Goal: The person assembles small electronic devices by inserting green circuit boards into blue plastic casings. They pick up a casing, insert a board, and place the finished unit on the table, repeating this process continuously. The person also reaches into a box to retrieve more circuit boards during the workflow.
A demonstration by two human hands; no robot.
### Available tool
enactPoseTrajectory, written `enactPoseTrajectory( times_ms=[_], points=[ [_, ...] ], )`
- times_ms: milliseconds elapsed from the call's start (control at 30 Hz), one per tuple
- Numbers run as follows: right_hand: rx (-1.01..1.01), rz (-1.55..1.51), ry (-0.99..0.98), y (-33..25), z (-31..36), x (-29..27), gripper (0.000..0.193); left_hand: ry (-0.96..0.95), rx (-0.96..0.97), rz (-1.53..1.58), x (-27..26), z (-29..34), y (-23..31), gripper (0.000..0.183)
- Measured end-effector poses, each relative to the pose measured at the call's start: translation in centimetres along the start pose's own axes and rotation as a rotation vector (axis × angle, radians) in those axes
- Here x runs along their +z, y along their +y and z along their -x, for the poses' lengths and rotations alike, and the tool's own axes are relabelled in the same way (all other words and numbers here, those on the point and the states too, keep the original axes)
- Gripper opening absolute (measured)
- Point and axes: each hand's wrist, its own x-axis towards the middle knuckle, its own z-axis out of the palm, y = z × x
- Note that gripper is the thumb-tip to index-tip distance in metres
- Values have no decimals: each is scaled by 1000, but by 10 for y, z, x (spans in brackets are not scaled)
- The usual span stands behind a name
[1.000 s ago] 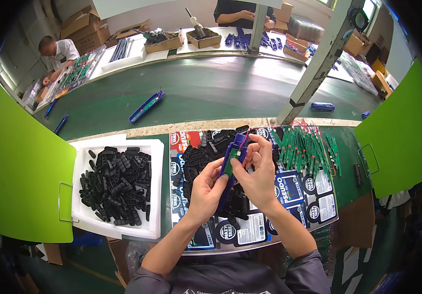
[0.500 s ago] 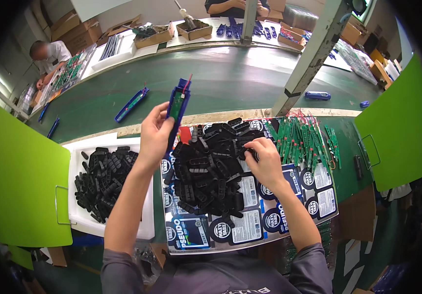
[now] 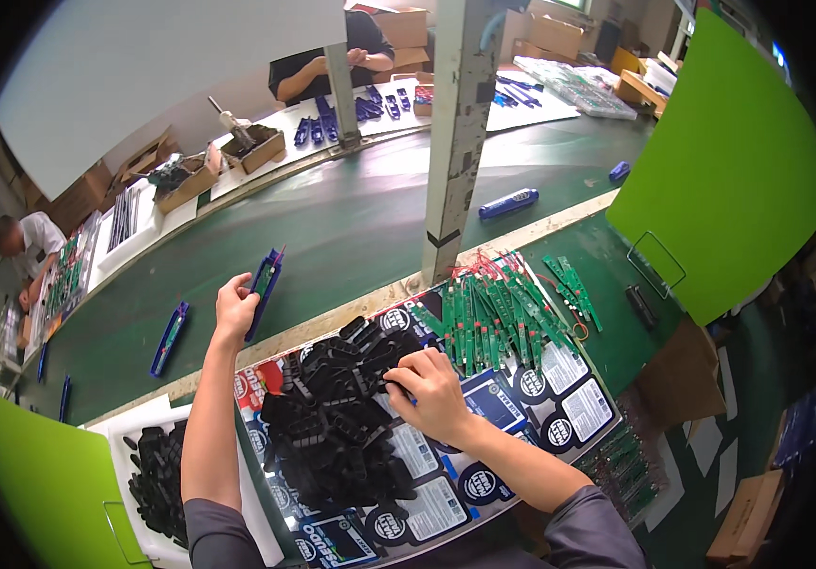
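My left hand is stretched forward over the near edge of the green conveyor belt, closed on a long blue housing with a green board inside. My right hand rests on the pile of small black plastic parts, fingers pinched around one of them. The pile lies on a printed cardboard sheet. A stack of green circuit boards with red wires lies just right of the pile.
A white tray of black parts sits at lower left. Other blue housings lie on the belt. A grey post rises from it. Green panels stand right and left. Other people work beyond the belt.
My left hand has carried the blue housing from in front of me out to the belt. My right hand has let go of it and dropped onto the black parts pile.
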Motion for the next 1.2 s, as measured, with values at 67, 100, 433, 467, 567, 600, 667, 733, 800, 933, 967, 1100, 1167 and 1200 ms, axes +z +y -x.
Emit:
enactPoseTrajectory(
  times_ms=[67,100,433,467,567,600,667,733,800,933,967,1100,1167,1200],
  points=[
    [22,-2,10,2,0,-2,13,2,17,-123,8,4,3,54],
    [32,-5,14,4,0,-3,13,-28,26,-218,9,6,5,56],
    [51,-47,-18,4,1,6,17,138,314,-577,-18,30,-15,56],
    [31,-29,-5,5,2,7,19,144,385,-612,-19,39,-4,51],
    [8,23,-32,7,5,4,22,113,549,-596,-14,80,39,42],
    [5,16,-25,4,4,4,24,85,613,-575,-18,93,43,39],
    [-7,11,-6,-2,-1,1,28,-97,566,-504,-25,118,46,41],
    [42,-15,36,1,-4,0,44,-265,515,-415,-29,142,45,45],
    [54,3,55,1,-11,-1,50,-345,463,-344,-28,166,44,53],
    [87,66,-109,5,-6,9,58,-445,506,-424,-26,199,46,63],
    [69,80,-135,3,-4,10,59,-451,478,-441,-26,206,44,72],
    [36,35,-172,-10,1,4,61,-439,434,-422,-26,221,48,85],
    [43,-34,-186,-12,6,2,62,-392,460,-445,-28,229,48,86],
    [25,12,-147,-10,4,-1,62,-367,472,-456,-29,232,49,86]
  ],
)
